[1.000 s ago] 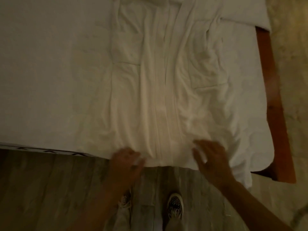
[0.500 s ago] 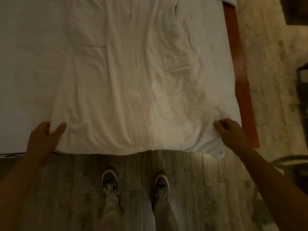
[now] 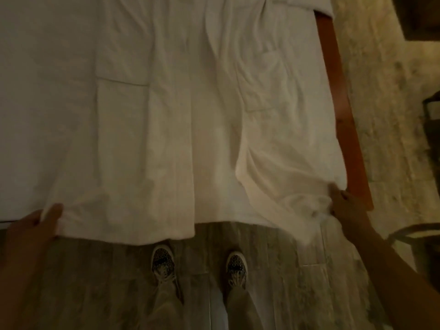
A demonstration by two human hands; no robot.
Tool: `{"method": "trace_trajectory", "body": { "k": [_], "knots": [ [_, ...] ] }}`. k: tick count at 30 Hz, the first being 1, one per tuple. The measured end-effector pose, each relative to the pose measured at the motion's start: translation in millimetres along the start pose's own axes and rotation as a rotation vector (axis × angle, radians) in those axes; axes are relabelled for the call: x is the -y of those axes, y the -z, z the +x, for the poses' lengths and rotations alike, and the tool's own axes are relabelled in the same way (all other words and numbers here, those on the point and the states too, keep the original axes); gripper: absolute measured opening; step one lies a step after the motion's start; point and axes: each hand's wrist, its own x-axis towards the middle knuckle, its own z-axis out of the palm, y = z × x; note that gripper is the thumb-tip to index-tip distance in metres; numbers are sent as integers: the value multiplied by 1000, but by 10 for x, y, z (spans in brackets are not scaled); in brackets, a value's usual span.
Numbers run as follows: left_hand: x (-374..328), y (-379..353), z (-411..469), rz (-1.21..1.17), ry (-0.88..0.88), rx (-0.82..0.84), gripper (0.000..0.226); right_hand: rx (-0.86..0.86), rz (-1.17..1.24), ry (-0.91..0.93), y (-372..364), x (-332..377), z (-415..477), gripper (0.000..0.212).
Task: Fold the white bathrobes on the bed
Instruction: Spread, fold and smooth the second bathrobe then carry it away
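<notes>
Bathrobe (image 3: 171, 129): white, spread flat on the bed (image 3: 35, 91), hem hanging over the near edge.
Left hand (image 3: 31, 228): grips the hem's left corner, thumb on top.
Right hand (image 3: 345, 206): pinches the bunched right corner, beside the wooden bed frame (image 3: 342, 110).
Shoes (image 3: 163, 263): on the floor below the hem.

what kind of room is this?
Probably a bedroom, maybe a hotel room: a white bathrobe spread on a bed with a wooden frame, plank floor beside it.
</notes>
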Motion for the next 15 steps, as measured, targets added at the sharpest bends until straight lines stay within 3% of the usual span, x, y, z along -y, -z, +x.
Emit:
{"method": "trace_trajectory", "body": {
  "k": [2,4,8,10,13,15],
  "knots": [
    [-262,46,-301,28,8,20,68,93,77,6,-74,-56,-48,32],
    [-406,40,-506,-2,32,19,65,91,-76,68,-119,-154,-145,35],
    [-425,60,-562,104,26,-47,52,-105,-393,52,-125,-465,-208,66],
    [-570,31,-620,269,-40,-121,39,-238,-501,122,-197,-458,-140,63],
    [-981,-293,-877,270,-232,-428,29,-423,-493,375,-513,-226,-253,34],
    [-1368,-668,-1283,188,-518,-353,24,-273,-391,554,-856,58,-572,33]
  ]
}}
